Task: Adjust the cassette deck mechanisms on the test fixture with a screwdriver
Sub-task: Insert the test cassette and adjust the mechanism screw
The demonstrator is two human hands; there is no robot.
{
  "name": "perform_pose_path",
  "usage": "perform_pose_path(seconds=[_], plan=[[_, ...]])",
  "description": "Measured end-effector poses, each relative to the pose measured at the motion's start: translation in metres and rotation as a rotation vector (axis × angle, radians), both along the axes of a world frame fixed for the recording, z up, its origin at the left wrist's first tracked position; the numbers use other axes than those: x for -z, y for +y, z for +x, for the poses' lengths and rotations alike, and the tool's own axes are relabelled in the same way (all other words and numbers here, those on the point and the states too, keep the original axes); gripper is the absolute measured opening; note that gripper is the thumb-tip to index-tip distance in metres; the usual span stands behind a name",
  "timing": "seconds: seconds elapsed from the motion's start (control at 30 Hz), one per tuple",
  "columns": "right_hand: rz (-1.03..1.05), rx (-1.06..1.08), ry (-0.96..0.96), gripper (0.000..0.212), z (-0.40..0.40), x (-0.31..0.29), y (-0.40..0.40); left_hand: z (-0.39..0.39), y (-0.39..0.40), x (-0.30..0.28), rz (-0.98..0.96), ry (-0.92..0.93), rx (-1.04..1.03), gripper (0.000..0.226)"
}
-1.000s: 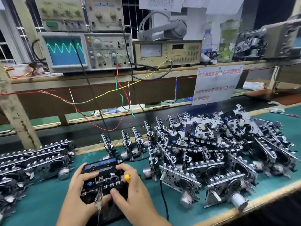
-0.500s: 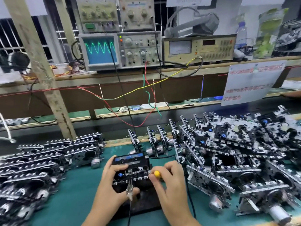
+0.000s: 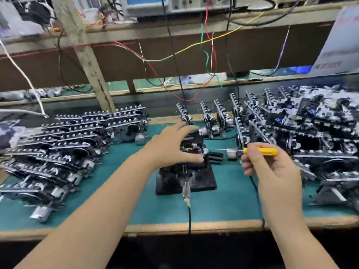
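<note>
Yellow plastic screwdriver handle (image 3: 260, 151); black fixture base (image 3: 202, 181); teal bench mat (image 3: 223, 202) w/ tan edge; red, green, yellow wires (image 3: 194, 47); black/silver mechanisms (image 3: 77, 136).

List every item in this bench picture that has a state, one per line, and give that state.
left hand: gripping the mechanism on the fixture from above.
right hand: holding the screwdriver.
yellow-handled screwdriver: level, tip pointing left, just short of the mechanism.
cassette deck mechanism: seated on the fixture.
black test fixture: flat on the green mat.
alligator clip: clipped at the fixture's front, lead trailing off the bench.
</note>
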State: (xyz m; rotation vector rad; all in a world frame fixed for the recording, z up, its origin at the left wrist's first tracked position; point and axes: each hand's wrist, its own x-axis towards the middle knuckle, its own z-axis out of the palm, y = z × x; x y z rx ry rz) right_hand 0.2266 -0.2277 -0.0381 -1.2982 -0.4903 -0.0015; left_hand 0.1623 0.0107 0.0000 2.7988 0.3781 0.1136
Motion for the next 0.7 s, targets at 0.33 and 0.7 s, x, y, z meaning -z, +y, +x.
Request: perform_pose_path(seconds=[0.33, 0.7], plan=[[0.262, 0.073, 0.011, 0.014, -0.009, -0.035, 0.006, -0.029, -0.024, -0.026, -0.772, -0.539, -0.113, 0.073], [0.204, -0.180, -0.101, 0.007, -0.039, -0.045, 0.023, -0.094, -0.054, -0.012, -1.573, -0.751, -0.038, 0.069]])
